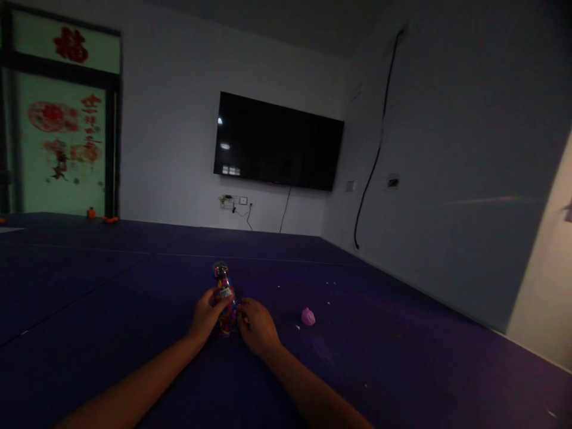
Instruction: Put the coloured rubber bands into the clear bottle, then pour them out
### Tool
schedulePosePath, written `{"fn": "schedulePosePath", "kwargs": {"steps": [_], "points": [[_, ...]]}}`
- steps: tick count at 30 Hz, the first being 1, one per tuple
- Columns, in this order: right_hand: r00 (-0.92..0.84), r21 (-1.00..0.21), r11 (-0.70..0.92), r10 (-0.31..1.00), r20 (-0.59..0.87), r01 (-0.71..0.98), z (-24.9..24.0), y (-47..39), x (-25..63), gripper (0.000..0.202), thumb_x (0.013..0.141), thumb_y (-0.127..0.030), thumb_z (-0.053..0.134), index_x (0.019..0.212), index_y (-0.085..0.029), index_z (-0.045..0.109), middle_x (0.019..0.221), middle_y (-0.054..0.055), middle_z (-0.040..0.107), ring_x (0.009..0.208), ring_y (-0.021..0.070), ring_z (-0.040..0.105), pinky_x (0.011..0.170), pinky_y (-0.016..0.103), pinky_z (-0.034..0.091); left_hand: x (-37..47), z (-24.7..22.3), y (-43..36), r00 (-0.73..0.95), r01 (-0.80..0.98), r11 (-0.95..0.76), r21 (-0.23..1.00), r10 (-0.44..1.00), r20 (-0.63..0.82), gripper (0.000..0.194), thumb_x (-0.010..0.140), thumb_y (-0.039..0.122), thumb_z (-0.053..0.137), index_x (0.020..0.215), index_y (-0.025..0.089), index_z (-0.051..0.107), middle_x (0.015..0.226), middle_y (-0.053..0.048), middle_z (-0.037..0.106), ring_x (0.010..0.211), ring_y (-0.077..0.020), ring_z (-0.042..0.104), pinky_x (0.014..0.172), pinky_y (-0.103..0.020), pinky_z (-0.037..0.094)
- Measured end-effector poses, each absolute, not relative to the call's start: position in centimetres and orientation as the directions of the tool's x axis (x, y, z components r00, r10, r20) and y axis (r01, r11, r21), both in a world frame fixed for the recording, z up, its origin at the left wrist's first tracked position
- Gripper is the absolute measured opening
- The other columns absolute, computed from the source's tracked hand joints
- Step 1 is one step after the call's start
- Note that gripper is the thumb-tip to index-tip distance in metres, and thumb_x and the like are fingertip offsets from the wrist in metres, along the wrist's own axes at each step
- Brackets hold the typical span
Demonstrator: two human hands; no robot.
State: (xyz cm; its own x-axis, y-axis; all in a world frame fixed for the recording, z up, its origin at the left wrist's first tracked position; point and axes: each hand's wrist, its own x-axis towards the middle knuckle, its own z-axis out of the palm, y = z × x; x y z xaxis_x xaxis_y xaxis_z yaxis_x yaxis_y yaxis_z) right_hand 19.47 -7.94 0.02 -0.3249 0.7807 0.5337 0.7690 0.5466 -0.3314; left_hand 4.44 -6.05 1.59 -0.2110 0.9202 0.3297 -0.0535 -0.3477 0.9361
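Note:
My left hand point(209, 313) is closed around a clear plastic bottle point(220, 271) with a white printed label and bright, many-coloured bits inside. The bottle leans away from me, its far end raised above the purple surface. Just below it lies a small tangle of thin coloured loops point(227, 325) that look like little elastic bands. At the right edge of this tangle, my right hand point(257, 326) has its fingers curled and pressed together. What its fingertips hold is too small and dark to make out. A pink rounded cap point(308, 317) rests apart, right of my right hand.
The wide purple surface point(179, 387) reaches to the walls, with small white scraps point(298, 327) scattered on it. Orange objects point(92, 213) stand far left by the door point(67, 131). A television point(279, 143) hangs ahead; a black cable point(379, 143) runs down the right wall.

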Motion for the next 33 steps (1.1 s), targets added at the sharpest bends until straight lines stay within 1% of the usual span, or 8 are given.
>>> {"fn": "schedulePosePath", "kwargs": {"steps": [7,10,12,15,19,24,29,33], "points": [[-0.333,-0.308,0.521,0.802,0.496,0.796,0.59,-8.43,19.25,0.029,0.082,-0.017,0.046,0.105,-0.02,0.063,0.122,0.008,0.058,0.114,0.0225,0.051,0.095,0.037,0.039,4.3,1.28,-5.85,-0.177,0.028,-0.397,0.917,0.901,0.396,0.04,0.058,0.04,0.071,0.09,0.017,0.066,0.086,-0.006,0.072,0.081,-0.0248,0.067,0.071,-0.032,0.05],[-0.303,-0.317,0.488,0.82,0.485,0.814,0.94,-8.65,19.3,0.031,0.079,-0.012,0.045,0.102,-0.02,0.064,0.115,0.007,0.062,0.109,0.0216,0.054,0.093,0.035,0.039,4.26,1.09,-5.72,-0.155,0.047,-0.416,0.908,0.895,0.418,0.043,0.057,0.041,0.072,0.091,0.016,0.066,0.087,-0.007,0.072,0.082,-0.0252,0.066,0.071,-0.032,0.05],[-0.26,-0.327,0.448,0.836,0.482,0.832,1.0,-8.62,19.38,0.03,0.076,-0.008,0.044,0.096,-0.019,0.065,0.108,0.007,0.065,0.105,0.0215,0.056,0.092,0.034,0.04,4.26,1.09,-5.78,-0.146,0.053,-0.421,0.906,0.894,0.424,0.043,0.057,0.042,0.072,0.091,0.016,0.066,0.086,-0.007,0.072,0.082,-0.0255,0.066,0.071,-0.032,0.05],[-0.216,-0.324,0.404,0.847,0.486,0.855,0.82,-8.33,19.5,0.028,0.075,-0.007,0.044,0.089,-0.018,0.066,0.102,0.009,0.066,0.1,0.0221,0.057,0.089,0.033,0.041,4.3,1.22,-6.02,-0.137,0.046,-0.428,0.903,0.892,0.43,0.044,0.058,0.042,0.072,0.093,0.016,0.066,0.088,-0.008,0.072,0.083,-0.0262,0.067,0.07,-0.033,0.051],[-0.309,-0.286,0.482,0.818,0.486,0.828,0.42,-7.95,19.51,0.029,0.077,-0.008,0.044,0.087,-0.018,0.069,0.104,0.008,0.067,0.102,0.0211,0.056,0.088,0.031,0.042,4.31,1.36,-6.25,-0.144,0.053,-0.448,0.892,0.881,0.451,0.045,0.059,0.042,0.072,0.097,0.017,0.066,0.092,-0.009,0.072,0.087,-0.0273,0.066,0.072,-0.034,0.051],[-0.393,-0.283,0.569,0.777,0.491,0.772,0.33,-8.04,19.39,0.031,0.073,-0.005,0.043,0.08,-0.017,0.07,0.112,0.007,0.064,0.108,0.0195,0.053,0.091,0.029,0.041,4.22,1.33,-6.2,-0.154,0.059,-0.437,0.898,0.884,0.44,0.047,0.056,0.042,0.073,0.095,0.016,0.067,0.091,-0.009,0.072,0.086,-0.0274,0.067,0.07,-0.033,0.051],[-0.333,-0.35,0.558,0.781,0.529,0.753,0.63,-8.4,19.45,0.031,0.073,-0.004,0.043,0.084,-0.018,0.07,0.118,0.007,0.061,0.112,0.0183,0.051,0.095,0.03,0.04,4.29,1.34,-6.14,-0.143,0.035,-0.439,0.898,0.887,0.439,0.046,0.056,0.044,0.074,0.093,0.016,0.067,0.088,-0.008,0.073,0.085,-0.0271,0.067,0.069,-0.032,0.051],[-0.327,-0.358,0.558,0.78,0.533,0.749,0.69,-8.55,19.56,0.038,0.076,-0.006,0.044,0.103,-0.02,0.067,0.128,0.006,0.055,0.12,0.0187,0.047,0.101,0.033,0.036,4.33,1.28,-6.04,-0.149,-0.023,-0.385,0.923,0.914,0.377,0.047,0.055,0.045,0.075,0.091,0.016,0.067,0.086,-0.007,0.073,0.081,-0.0253,0.068,0.069,-0.031,0.051]]}}
